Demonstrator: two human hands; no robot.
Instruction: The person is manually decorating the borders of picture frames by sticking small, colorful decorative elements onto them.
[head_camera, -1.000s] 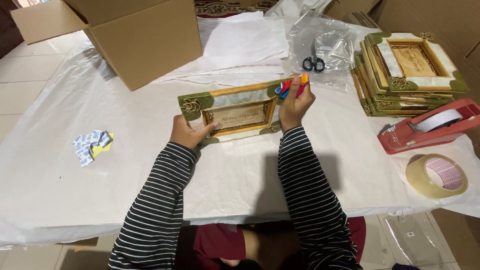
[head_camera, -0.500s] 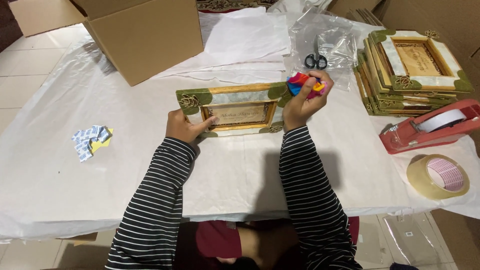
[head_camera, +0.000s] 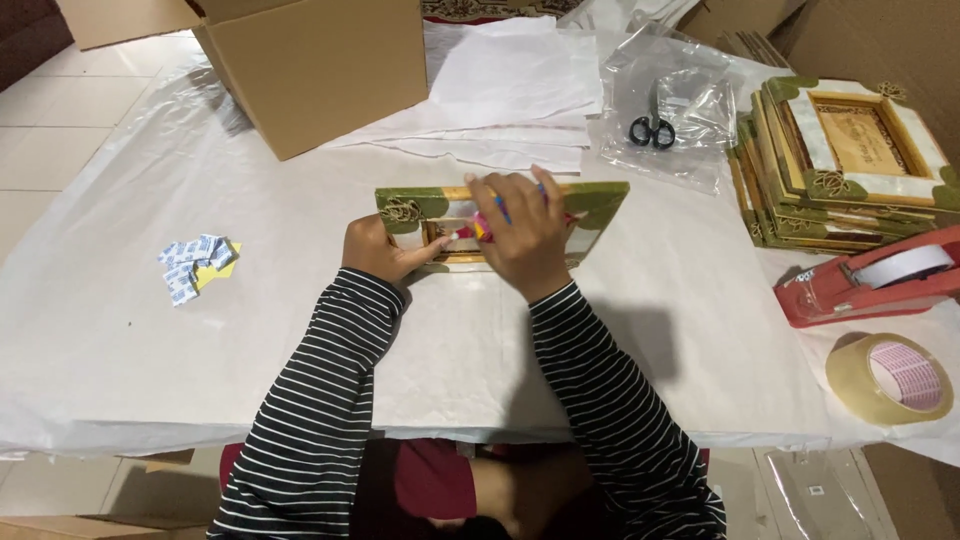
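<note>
Two hands meet on the green-and-gold picture frame (head_camera: 500, 215) at frame centre: your left hand (head_camera: 378, 252) pinches its lower left corner, your right hand (head_camera: 520, 235) closes around small colourful pieces (head_camera: 480, 226) over its middle. In the upper left of the frame a cardboard box (head_camera: 310, 60) stands open, its contents hidden; upper right, scissors (head_camera: 652, 128) lie on a clear plastic bag (head_camera: 665, 110).
</note>
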